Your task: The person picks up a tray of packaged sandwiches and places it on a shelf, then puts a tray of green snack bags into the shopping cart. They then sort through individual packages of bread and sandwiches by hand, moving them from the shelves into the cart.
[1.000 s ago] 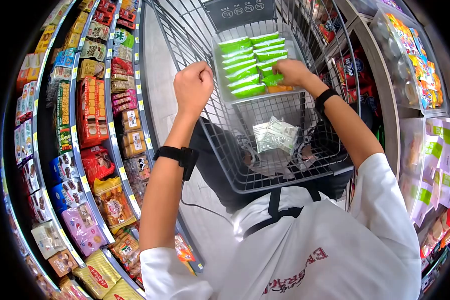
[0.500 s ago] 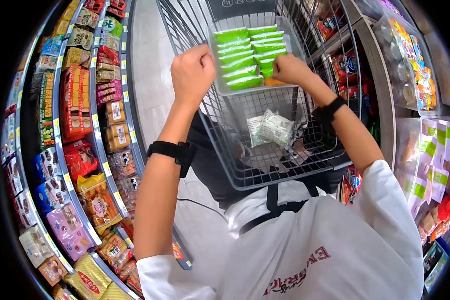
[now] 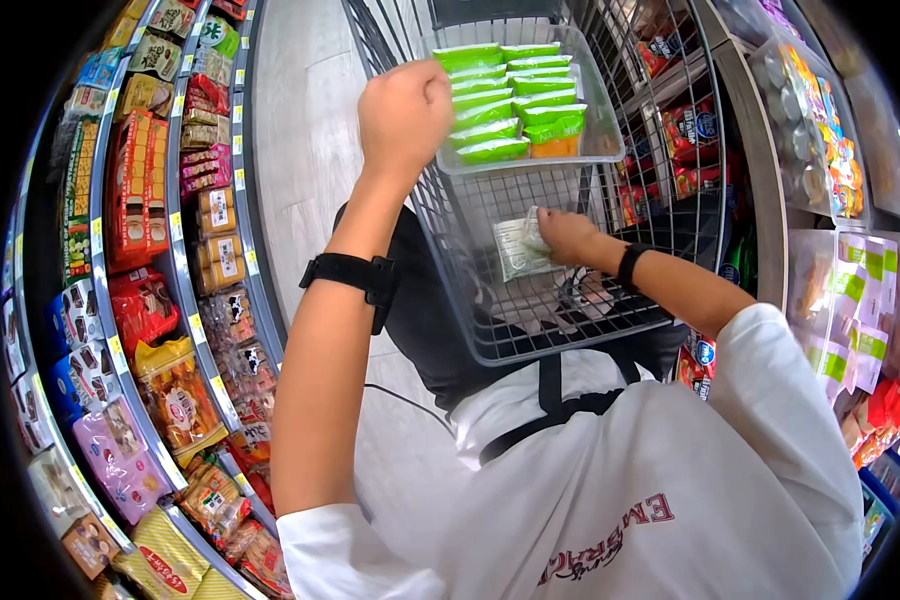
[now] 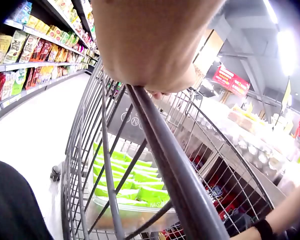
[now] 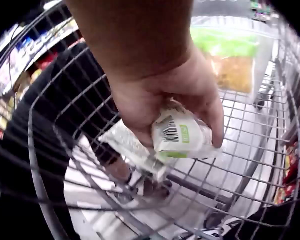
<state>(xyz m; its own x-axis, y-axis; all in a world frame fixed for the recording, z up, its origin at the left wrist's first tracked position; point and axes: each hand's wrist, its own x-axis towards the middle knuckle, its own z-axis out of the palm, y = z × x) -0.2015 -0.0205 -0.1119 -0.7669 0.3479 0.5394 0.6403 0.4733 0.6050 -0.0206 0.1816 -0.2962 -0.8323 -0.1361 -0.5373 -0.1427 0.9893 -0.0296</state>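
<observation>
My left hand (image 3: 400,115) grips the side rail (image 4: 177,160) of a wire shopping cart; the wrist hides most of its fingers in the left wrist view. Inside the cart, my right hand (image 3: 570,238) holds a small clear-wrapped packet (image 5: 182,132) with a barcode and green label, thumb and fingers around its sides. Beside it, overlapping the held one, lies another white packet (image 5: 130,145) over the wire floor. Farther forward stands a clear plastic bin (image 3: 610,150) with two rows of green-topped packets (image 3: 490,130), the nearest right one showing an orange lower part.
Shelves of packaged snacks (image 3: 145,200) line the left side. Along the right run a shelf with red bags (image 3: 692,130) and clear containers of wrapped goods (image 3: 820,180). The person's dark-trousered leg (image 3: 390,290) is close to the cart's near end.
My right hand has left the green-topped packets in the bin, come back toward the cart's near end, and taken hold of one white packet. My left hand stays on the rail.
</observation>
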